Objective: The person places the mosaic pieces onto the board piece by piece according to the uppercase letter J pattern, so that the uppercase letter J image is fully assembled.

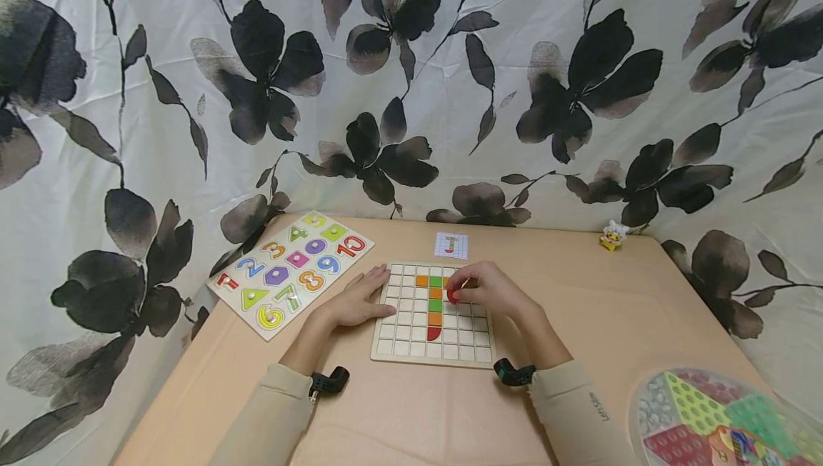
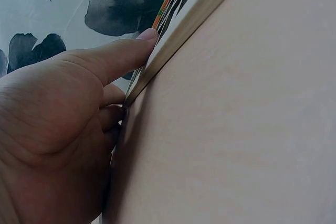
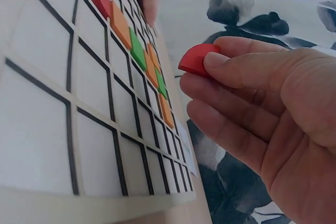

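Observation:
A wooden grid board [image 1: 401, 346] lies on the table in front of me. Orange and green square tiles make a T-like shape on it, with a red quarter-round tile [image 1: 434, 334] at the column's foot. Between thumb and fingers, my right hand [image 1: 490, 289] pinches another red rounded tile [image 3: 195, 60]; the right wrist view shows it held off the grid. My left hand [image 1: 352, 300] rests at the board's left edge, fingers extended along it. Its thumb [image 2: 128, 56] touches the board's top. Beyond the board lies a small pattern card [image 1: 451, 245] showing a similar coloured shape.
A number and shape puzzle board [image 1: 260, 279] lies to the left. A small yellow and white figurine [image 1: 614, 235] stands at the back right. In the near right corner sits a clear round container [image 1: 643, 416] with coloured pieces. A floral curtain [image 1: 476, 166] hangs behind the table.

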The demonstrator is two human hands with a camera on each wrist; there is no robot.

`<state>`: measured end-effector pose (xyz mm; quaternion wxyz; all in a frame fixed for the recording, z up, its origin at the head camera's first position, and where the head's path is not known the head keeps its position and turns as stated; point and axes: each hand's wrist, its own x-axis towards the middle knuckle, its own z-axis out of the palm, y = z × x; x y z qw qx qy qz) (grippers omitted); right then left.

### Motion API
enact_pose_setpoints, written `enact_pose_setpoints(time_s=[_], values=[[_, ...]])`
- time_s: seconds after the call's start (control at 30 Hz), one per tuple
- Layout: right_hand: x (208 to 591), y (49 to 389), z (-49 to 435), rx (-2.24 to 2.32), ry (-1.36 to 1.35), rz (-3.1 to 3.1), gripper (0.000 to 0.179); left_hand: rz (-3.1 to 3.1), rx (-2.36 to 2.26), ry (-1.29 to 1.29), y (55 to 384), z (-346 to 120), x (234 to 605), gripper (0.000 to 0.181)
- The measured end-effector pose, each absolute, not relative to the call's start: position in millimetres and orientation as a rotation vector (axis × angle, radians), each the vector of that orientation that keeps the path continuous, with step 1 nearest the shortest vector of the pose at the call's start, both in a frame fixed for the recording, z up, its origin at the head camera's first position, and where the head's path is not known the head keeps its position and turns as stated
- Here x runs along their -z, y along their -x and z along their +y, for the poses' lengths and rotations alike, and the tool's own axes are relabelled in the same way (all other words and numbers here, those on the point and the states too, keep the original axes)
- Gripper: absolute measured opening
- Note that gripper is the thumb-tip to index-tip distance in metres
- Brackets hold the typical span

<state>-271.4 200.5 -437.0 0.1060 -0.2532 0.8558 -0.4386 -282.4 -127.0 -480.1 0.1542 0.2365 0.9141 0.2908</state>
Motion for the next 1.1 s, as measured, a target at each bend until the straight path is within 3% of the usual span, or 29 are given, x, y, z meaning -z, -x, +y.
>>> enact_pose_setpoints(time_s=[1.1], values=[[448, 261, 161, 1.148, 0.939, 2.482, 0.015, 2.623, -0.841, -0.674, 282, -127, 480, 0.093]])
